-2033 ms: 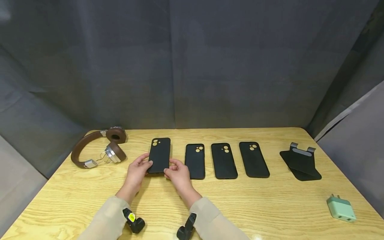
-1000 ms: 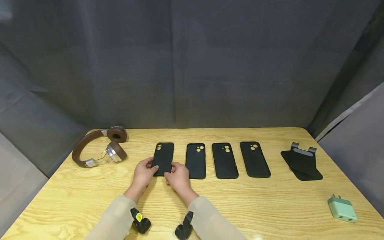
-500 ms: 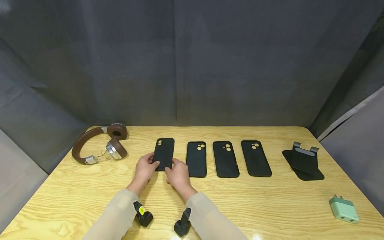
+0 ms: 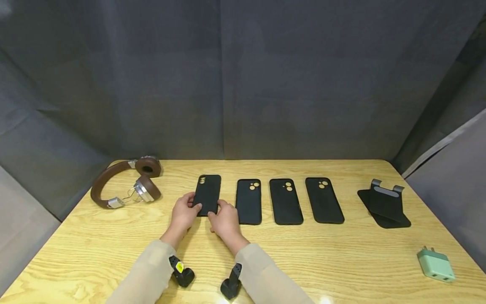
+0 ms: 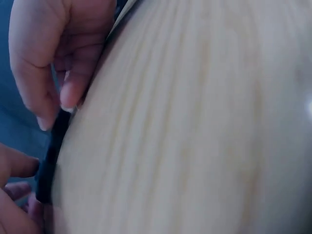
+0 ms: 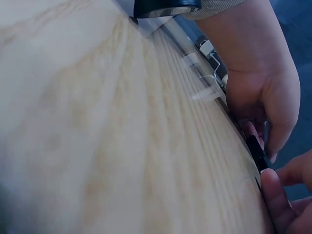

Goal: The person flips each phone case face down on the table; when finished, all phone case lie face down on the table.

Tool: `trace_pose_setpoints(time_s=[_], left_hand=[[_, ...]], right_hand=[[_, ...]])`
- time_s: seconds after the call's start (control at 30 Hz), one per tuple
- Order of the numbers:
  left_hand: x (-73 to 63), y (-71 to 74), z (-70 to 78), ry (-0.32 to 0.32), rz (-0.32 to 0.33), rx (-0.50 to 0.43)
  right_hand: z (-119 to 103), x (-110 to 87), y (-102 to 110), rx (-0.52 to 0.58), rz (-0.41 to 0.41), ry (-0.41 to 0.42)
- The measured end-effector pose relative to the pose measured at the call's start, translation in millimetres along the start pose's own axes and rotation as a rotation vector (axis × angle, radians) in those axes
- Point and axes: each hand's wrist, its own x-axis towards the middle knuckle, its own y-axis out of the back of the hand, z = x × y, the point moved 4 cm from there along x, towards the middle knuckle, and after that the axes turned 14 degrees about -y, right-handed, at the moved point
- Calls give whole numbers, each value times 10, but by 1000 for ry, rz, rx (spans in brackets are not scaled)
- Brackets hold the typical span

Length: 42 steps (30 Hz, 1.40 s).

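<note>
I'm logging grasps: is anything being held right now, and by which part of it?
Yes, the leftmost black phone case: the left hand holds its lower left edge, the right hand its lower right corner.

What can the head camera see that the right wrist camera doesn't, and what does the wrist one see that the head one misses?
Only the head view shows the green charger and three other phone cases in a row.

Only the right wrist view shows the held phone case close up, edge-on.

Both show the left hand and right hand holding that case, plus the wooden table.
</note>
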Motion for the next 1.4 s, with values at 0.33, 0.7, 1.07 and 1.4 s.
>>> trace_pose_setpoints(time_s=[0.33, 0.7, 1.07, 1.4], left_hand=[[-133, 62, 70, 28, 147, -256], [-251, -180, 419, -194, 32, -274], [-266, -507, 459, -222, -41, -371], [-240, -730, 461, -176, -94, -351]], right_hand=[[-17, -170, 328, 201, -11, 87], [81, -220, 933, 62, 204, 163], [353, -218, 1145, -25, 250, 105], [440, -195, 1132, -106, 191, 93]])
